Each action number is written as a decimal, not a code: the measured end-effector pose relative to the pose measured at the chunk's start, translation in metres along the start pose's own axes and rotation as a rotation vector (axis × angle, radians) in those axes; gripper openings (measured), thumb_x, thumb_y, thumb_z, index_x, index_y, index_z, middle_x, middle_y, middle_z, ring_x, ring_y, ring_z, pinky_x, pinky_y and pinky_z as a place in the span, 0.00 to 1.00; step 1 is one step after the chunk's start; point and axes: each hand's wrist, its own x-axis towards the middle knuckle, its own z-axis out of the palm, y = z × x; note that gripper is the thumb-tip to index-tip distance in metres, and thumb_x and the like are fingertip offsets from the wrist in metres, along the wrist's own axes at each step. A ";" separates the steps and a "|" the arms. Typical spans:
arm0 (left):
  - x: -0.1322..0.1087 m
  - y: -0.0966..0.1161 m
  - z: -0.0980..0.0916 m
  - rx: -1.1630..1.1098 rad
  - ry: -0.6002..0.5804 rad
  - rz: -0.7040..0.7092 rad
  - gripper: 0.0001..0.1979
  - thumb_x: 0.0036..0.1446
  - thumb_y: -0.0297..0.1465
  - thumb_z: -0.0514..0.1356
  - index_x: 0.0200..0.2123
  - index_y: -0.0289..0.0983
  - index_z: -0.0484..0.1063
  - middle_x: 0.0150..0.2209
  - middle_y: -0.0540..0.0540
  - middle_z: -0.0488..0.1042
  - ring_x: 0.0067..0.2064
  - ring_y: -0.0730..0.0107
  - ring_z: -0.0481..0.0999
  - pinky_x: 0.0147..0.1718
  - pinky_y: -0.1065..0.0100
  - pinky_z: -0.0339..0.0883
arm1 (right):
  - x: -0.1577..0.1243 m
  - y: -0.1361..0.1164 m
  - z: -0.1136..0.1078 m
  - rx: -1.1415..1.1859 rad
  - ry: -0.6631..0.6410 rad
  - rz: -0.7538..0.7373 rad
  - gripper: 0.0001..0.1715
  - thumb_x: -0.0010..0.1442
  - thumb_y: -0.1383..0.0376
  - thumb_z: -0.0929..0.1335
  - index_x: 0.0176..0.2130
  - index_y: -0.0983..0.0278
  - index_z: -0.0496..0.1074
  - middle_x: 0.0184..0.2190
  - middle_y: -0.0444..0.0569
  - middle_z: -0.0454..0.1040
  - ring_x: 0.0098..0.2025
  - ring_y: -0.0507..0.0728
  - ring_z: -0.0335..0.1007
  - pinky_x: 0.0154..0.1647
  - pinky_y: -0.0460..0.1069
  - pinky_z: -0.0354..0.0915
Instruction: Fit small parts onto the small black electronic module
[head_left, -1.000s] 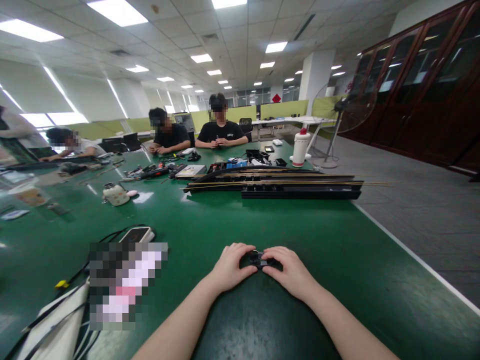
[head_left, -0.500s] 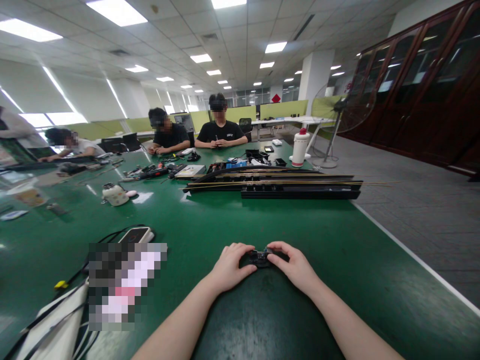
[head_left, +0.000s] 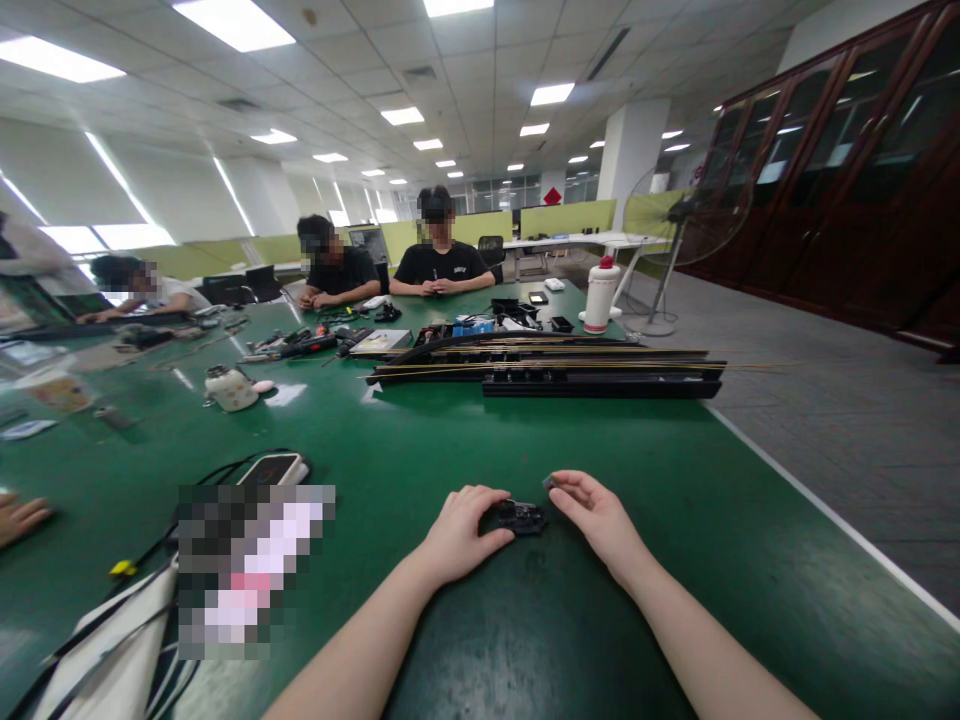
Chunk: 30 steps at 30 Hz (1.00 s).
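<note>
A small black part (head_left: 525,517) lies on the green table (head_left: 375,450) in front of me. My left hand (head_left: 466,530) grips its left end between thumb and fingers. Just up and to the right of it, my right hand (head_left: 592,508) pinches a small dark piece (head_left: 550,482) at its fingertips, apart from the black part. The fine details of both pieces are too small to make out.
Long black rails (head_left: 600,384) with thin rods lie across the table ahead. A white bottle (head_left: 601,298) stands behind them. At the left are a phone (head_left: 271,470), cables and a small jar (head_left: 229,389). Another person's hand (head_left: 21,518) shows at the left edge.
My right hand has moved up and right, away from the black part, with the small piece in its fingers. Another person's hand has appeared at the left edge.
</note>
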 end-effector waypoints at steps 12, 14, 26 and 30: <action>0.000 0.001 -0.001 -0.006 -0.005 -0.004 0.21 0.52 0.35 0.63 0.50 0.42 0.66 0.46 0.46 0.72 0.48 0.59 0.67 0.48 0.60 0.59 | 0.000 -0.004 -0.003 0.100 0.096 0.040 0.26 0.40 0.49 0.75 0.35 0.62 0.73 0.37 0.51 0.78 0.45 0.60 0.72 0.54 0.57 0.60; 0.000 0.001 0.000 -0.002 -0.003 -0.003 0.21 0.52 0.35 0.63 0.50 0.42 0.66 0.46 0.46 0.72 0.49 0.59 0.67 0.48 0.60 0.59 | 0.001 -0.002 -0.005 0.131 0.100 0.041 0.25 0.40 0.50 0.75 0.36 0.62 0.73 0.38 0.50 0.78 0.45 0.60 0.72 0.54 0.57 0.60; 0.000 0.001 0.000 0.005 -0.001 0.011 0.21 0.52 0.34 0.63 0.50 0.42 0.66 0.46 0.47 0.72 0.48 0.60 0.68 0.48 0.61 0.60 | 0.002 -0.003 -0.007 0.291 0.147 0.085 0.22 0.41 0.54 0.75 0.35 0.61 0.74 0.37 0.47 0.77 0.46 0.59 0.70 0.51 0.54 0.61; 0.000 0.001 0.000 0.015 -0.014 0.002 0.21 0.52 0.35 0.63 0.50 0.42 0.66 0.47 0.46 0.72 0.49 0.59 0.68 0.48 0.60 0.59 | 0.002 -0.004 -0.007 0.284 0.153 0.088 0.21 0.42 0.54 0.74 0.35 0.60 0.74 0.37 0.48 0.77 0.46 0.60 0.71 0.48 0.53 0.62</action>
